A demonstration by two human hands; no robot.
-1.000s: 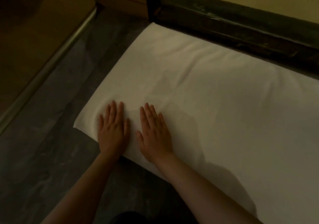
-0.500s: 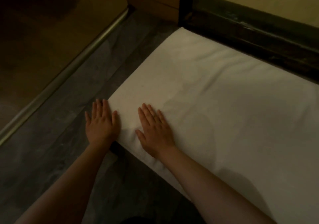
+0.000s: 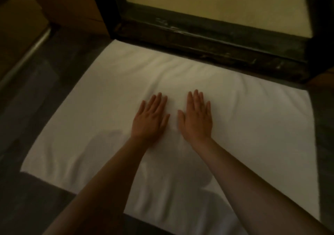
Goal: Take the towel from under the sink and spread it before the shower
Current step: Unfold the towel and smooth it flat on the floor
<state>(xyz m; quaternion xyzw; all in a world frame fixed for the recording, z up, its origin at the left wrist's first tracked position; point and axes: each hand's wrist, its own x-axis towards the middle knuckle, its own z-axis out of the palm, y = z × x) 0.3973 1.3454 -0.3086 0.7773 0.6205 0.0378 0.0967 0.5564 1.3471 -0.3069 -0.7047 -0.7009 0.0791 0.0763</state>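
A white towel (image 3: pixel 253 126) lies spread flat on the dark floor, its far edge against the dark shower threshold (image 3: pixel 207 43). My left hand (image 3: pixel 151 119) rests palm down near the towel's middle, fingers straight and slightly apart. My right hand (image 3: pixel 197 117) lies flat beside it, a short gap between them. Neither hand grips anything. Soft wrinkles run across the towel near its far edge and by its near left corner. My forearms cover part of the towel's near half.
Beyond the threshold is the pale shower floor (image 3: pixel 235 4) inside a dark frame. A metal rail (image 3: pixel 27 53) runs diagonally at the left beside a brown wall. Dark tiled floor (image 3: pixel 36 198) surrounds the towel.
Both hands have moved from the towel's left near corner to its middle. The view has shifted right, so the whole towel and the shower floor show.
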